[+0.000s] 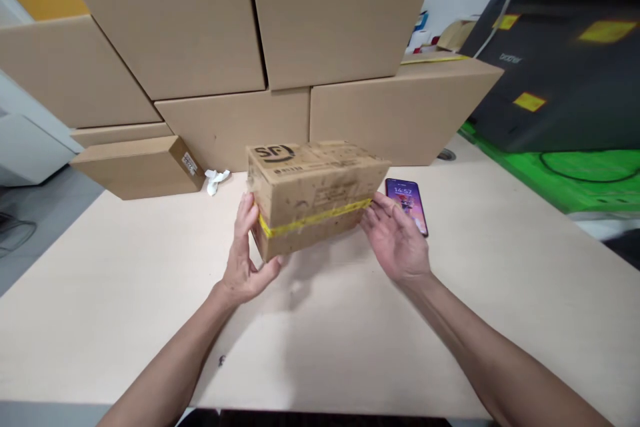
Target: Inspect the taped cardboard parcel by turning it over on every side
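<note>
Two bare hands are at work on one SF carton [320, 197]. The left hand [245, 267] is clamped on its left end, fingers along the side and thumb at the lower front edge. The right hand [400, 240] is open, palm upward, fingers slightly curled, fingertips at the carton's right end.

The carton is tilted above the table [125, 300], its left end toward the camera and a shadow below it. A yellow band [320, 217] runs across the front face; the print on that face is blurred.

Just beside the right hand, partly covered by it, lies a phone [407, 193], screen lit and reading 14:57. Left of the carton are a white scrap [217, 180] and, near it, a flat box [135, 170] with a label on its end.

Several large boxes [320, 20] are stacked behind. At far right, a dark machine [565, 73] with yellow labels stands over a green surface [550, 177].
</note>
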Action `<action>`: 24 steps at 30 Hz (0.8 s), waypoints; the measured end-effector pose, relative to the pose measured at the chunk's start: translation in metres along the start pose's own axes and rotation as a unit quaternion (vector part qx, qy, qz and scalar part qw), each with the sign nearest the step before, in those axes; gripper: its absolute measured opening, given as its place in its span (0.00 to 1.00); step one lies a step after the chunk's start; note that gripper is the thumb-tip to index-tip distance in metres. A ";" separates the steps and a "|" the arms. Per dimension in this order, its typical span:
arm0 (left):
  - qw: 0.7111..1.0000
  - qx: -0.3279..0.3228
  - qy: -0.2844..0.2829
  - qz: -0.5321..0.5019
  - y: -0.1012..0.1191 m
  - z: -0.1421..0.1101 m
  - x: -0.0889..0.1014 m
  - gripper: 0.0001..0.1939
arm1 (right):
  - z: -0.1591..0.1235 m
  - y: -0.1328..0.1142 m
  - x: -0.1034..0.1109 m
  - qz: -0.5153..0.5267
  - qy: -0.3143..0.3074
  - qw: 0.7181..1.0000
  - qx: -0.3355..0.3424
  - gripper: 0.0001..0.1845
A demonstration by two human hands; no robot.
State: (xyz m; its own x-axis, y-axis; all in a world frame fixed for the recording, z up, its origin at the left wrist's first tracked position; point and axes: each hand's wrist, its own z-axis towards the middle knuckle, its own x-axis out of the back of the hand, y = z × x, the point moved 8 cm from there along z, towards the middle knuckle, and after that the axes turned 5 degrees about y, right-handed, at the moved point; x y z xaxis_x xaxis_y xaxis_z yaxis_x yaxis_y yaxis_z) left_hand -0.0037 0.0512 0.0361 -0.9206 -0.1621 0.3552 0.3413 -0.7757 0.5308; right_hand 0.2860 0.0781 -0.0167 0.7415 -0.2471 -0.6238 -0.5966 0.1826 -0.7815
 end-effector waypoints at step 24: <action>0.983 0.055 -0.151 -0.085 0.004 -0.017 -0.039 0.26 | -0.010 -0.067 -0.005 -0.002 0.014 0.993 0.114 0.19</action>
State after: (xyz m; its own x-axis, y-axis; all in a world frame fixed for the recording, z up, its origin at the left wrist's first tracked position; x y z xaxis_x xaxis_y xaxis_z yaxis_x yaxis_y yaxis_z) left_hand 0.0298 0.0443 0.0110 -0.8739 0.1661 0.4569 0.2200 -0.7030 0.6763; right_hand 0.3197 0.0578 0.0392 0.7333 -0.2739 -0.6223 -0.5061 0.3914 -0.7685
